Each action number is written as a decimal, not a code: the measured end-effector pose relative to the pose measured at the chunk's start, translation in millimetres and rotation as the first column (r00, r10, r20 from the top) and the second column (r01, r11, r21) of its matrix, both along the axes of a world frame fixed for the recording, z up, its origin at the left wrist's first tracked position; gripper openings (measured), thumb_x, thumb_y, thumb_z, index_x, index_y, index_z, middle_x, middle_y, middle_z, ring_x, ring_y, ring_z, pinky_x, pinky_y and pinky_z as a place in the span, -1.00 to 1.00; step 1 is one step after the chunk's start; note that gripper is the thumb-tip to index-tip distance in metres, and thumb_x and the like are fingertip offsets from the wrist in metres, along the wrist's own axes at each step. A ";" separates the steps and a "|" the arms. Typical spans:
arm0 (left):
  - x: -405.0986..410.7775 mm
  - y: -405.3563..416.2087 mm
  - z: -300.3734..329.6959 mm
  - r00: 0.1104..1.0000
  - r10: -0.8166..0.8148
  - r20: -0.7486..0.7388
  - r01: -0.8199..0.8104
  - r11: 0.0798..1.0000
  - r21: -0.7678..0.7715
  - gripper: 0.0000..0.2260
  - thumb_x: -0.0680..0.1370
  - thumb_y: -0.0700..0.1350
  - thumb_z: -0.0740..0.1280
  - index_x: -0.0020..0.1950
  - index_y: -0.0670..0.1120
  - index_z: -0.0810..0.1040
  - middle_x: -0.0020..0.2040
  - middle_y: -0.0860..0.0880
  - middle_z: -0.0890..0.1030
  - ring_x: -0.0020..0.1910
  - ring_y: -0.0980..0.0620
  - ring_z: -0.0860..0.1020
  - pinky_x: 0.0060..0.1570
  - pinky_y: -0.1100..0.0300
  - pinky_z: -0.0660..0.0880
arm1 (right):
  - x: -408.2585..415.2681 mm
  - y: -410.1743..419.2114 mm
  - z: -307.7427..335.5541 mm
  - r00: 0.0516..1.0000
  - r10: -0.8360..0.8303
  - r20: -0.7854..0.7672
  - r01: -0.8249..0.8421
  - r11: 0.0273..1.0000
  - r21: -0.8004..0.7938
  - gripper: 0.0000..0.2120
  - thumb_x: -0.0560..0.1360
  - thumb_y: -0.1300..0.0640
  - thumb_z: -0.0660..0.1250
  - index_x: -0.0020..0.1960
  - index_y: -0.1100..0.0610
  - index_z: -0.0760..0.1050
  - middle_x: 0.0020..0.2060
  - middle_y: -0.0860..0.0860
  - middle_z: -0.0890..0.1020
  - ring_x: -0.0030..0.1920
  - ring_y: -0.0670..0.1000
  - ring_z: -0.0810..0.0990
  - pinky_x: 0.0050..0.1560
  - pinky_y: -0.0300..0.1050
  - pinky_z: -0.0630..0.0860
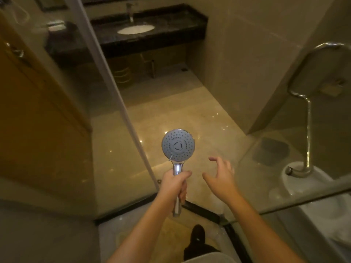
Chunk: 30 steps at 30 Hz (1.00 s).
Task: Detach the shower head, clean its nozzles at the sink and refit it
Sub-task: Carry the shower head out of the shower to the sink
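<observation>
Both arms are bare, with no sleeves, watch or rings to be seen on the left hand point(173, 184) or the right hand point(221, 176). Below the arms is one dark shoe point(197, 237).

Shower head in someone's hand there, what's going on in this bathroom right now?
A person stands at the shower's threshold, facing out into the bathroom. Their left hand grips the chrome handle of a shower head, nozzle face turned up toward the camera, with no hose visible on it. The right hand hovers beside it, fingers spread and holding nothing. The sink sits in a dark countertop across the room, so the cleaning apparently has not started.
</observation>
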State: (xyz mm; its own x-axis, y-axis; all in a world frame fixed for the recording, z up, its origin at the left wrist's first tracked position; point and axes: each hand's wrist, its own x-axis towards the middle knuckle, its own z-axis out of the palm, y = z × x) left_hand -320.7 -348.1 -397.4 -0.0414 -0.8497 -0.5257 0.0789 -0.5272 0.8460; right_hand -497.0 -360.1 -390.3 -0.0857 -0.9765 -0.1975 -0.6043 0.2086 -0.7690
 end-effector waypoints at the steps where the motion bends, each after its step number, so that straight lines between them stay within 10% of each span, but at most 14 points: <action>1: -7.5 -6.7 0.7 1.000 -0.003 0.005 0.003 1.000 0.012 -0.77 0.56 -0.07 0.43 -0.16 -0.10 0.42 -0.50 -0.03 0.45 -0.61 0.00 0.39 -0.56 0.15 0.37 | -7.5 -3.7 -1.8 1.000 -0.002 -0.023 0.002 1.000 -0.001 -0.60 0.43 0.04 0.38 0.16 -0.26 0.32 0.16 -0.12 0.26 0.34 -0.01 0.22 0.17 -0.09 0.26; 30: -33.0 -299.0 12.8 0.994 0.077 -0.076 -0.076 0.997 0.010 -0.81 0.56 -0.14 0.40 -0.07 -0.10 0.37 -0.46 -0.06 0.36 -0.59 0.01 0.29 -0.57 0.21 0.27 | -11.2 -286.2 15.3 0.994 0.018 -0.105 -0.024 0.998 -0.055 -0.65 0.50 0.10 0.30 0.27 -0.08 0.45 0.31 0.00 0.32 0.39 0.04 0.20 0.21 -0.15 0.25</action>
State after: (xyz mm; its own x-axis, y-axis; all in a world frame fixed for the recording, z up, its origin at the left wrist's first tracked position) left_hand -353.7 -647.1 -384.6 -0.0167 -0.8481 -0.5296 0.1835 -0.5233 0.8322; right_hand -508.2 -646.3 -375.1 -0.0825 -0.9876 -0.1339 -0.6860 0.1537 -0.7112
